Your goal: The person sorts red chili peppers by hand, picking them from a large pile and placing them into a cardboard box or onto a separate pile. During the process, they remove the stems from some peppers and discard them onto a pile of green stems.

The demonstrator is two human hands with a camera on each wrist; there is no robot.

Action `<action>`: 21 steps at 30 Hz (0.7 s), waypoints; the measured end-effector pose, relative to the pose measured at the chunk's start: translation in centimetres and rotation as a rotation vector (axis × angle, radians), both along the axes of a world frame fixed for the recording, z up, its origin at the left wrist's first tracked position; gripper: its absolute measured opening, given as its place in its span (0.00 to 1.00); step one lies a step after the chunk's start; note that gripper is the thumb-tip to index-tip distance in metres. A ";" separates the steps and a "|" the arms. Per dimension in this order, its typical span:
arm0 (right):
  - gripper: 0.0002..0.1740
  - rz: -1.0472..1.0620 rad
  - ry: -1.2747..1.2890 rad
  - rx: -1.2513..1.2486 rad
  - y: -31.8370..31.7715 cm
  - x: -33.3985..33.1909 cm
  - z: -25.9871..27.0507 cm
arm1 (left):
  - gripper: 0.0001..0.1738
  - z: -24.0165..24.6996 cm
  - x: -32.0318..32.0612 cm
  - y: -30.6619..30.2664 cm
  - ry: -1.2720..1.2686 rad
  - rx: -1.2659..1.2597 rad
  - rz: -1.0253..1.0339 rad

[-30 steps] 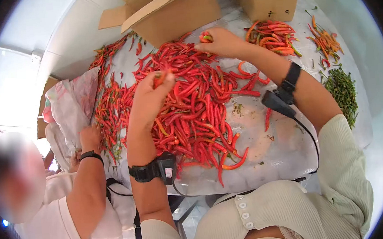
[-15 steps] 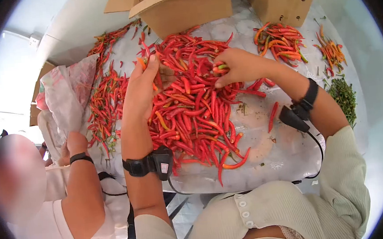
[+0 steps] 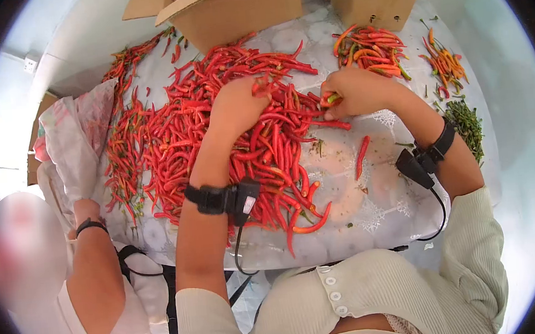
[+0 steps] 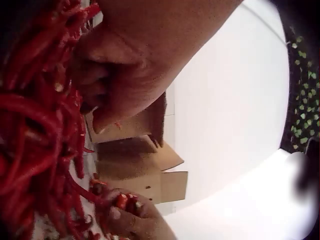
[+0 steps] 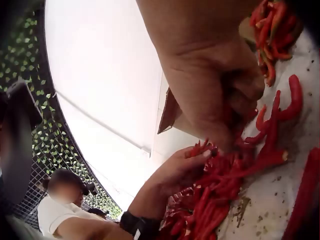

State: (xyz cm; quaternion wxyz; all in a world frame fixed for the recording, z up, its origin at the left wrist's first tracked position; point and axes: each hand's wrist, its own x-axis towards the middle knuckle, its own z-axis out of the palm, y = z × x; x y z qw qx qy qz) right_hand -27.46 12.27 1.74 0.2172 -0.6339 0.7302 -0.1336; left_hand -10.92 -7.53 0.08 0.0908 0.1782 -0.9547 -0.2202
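Note:
A big heap of red chili peppers (image 3: 183, 129) spreads over the covered table. My left hand (image 3: 237, 106) is over the heap's middle, fingers curled down at the peppers; in the right wrist view red chilies (image 5: 199, 149) show between the fingers and thumb of that left hand (image 5: 175, 167). At the heap's right edge my right hand (image 3: 362, 90) grips a small bunch of chilies, one greenish end (image 3: 333, 98) poking out by the thumb. The left wrist view shows red and orange ends in the right hand (image 4: 132, 220).
Two cardboard boxes (image 3: 237, 15) stand at the back. A smaller chili pile (image 3: 371, 52), some orange chilies (image 3: 445, 65) and green stems (image 3: 465, 126) lie to the right. One loose chili (image 3: 362, 157) lies near the front. Another person's arm (image 3: 96, 262) reaches in beside a cloth sack (image 3: 82, 131).
My left hand has gone from the heap's left side, where it held chilies up, toward its middle. My right hand came down from the back to the heap's right edge, still gripping its bunch.

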 end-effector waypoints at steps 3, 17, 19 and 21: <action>0.17 -0.065 -0.041 0.012 -0.7 -0.2 -0.3 | 0.20 1.9 1.3 0.0 -0.189 -0.027 -0.129; 0.17 -0.053 -0.012 -0.147 -5.4 2.5 -3.2 | 0.25 0.4 -1.6 -9.4 -0.239 -0.037 0.258; 0.16 0.045 -0.124 -0.152 -4.7 2.5 -2.9 | 0.28 1.7 -2.8 -7.0 -0.421 -0.150 0.263; 0.14 0.002 -0.260 -0.125 -4.4 2.1 -2.0 | 0.29 1.4 -3.2 -5.8 -0.467 -0.259 0.303</action>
